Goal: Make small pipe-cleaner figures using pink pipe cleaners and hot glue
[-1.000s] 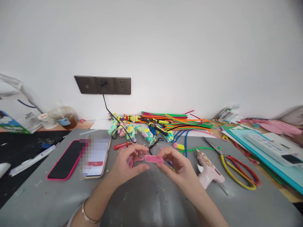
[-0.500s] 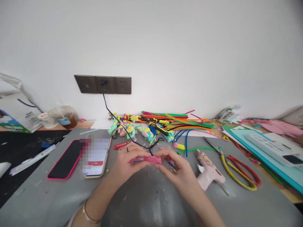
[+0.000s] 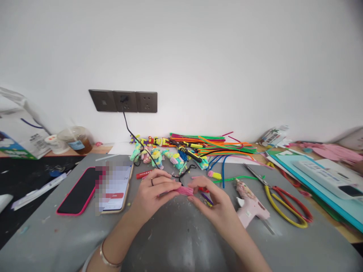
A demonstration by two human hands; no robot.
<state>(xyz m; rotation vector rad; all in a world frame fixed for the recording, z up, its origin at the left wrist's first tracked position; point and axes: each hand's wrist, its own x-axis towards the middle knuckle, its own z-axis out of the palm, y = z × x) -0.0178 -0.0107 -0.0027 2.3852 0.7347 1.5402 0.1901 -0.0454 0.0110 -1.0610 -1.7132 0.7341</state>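
Observation:
A small pink fuzzy bundle [image 3: 185, 190] is held between both hands above the grey mat [image 3: 176, 241]. My left hand [image 3: 154, 190] pinches its left end, with the fingers closed over that part. At its right end, my right hand [image 3: 211, 196] grips it between thumb and forefinger. Behind the hands lie several small pastel fuzzy pieces [image 3: 157, 156] and a red marker-like stick [image 3: 144, 174]. A yellow and pink piece [image 3: 214, 175] rests beyond my right hand, near a green stem [image 3: 241, 177].
Scissors [image 3: 279, 196] and a pink glue gun [image 3: 251, 206] lie at the right. Two phones, one black-screened [image 3: 79, 190] and one lit [image 3: 119, 189], lie left. Pliers [image 3: 190, 153] and coloured stems [image 3: 215, 143] lie near the wall; a black cable [image 3: 127, 126] hangs from an outlet.
My left fingers have closed further over the pink bundle, hiding the left part that stuck out before. My right hand has barely moved.

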